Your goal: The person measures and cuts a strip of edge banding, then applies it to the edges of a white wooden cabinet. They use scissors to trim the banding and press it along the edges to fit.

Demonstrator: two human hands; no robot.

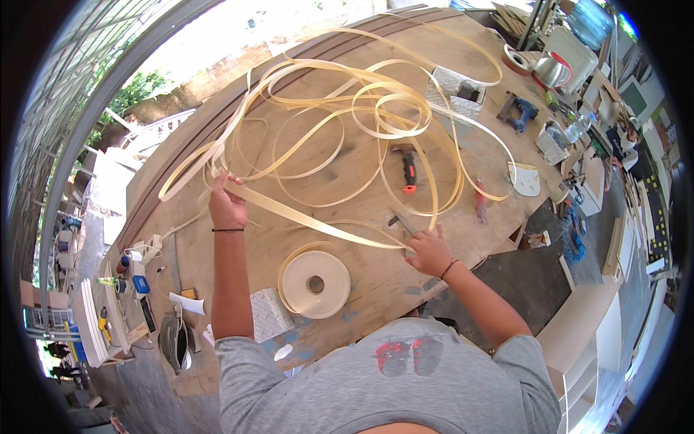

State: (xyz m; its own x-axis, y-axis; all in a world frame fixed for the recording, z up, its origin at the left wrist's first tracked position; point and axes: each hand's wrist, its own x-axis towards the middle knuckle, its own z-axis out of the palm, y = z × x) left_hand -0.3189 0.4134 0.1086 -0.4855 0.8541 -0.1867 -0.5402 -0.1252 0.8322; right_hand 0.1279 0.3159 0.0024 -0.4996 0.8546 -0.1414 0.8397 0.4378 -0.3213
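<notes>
Left of and beyond the cream edge-banding roll (332,286), the left hand (228,206) pinches a banding strip (307,223) between closed fingers. Right of the roll, the right hand (430,253) curls its fingers shut around the strip farther along. This wide spacing seems to keep the span drawn out, apart from the loose loops (394,116) beyond the roll. They crowd the hammer (409,170); movement looks easier just right of the roll, before the worktable's (376,289) near edge.

Obstacle: strip loops (394,135) around hammer (409,171)
</notes>
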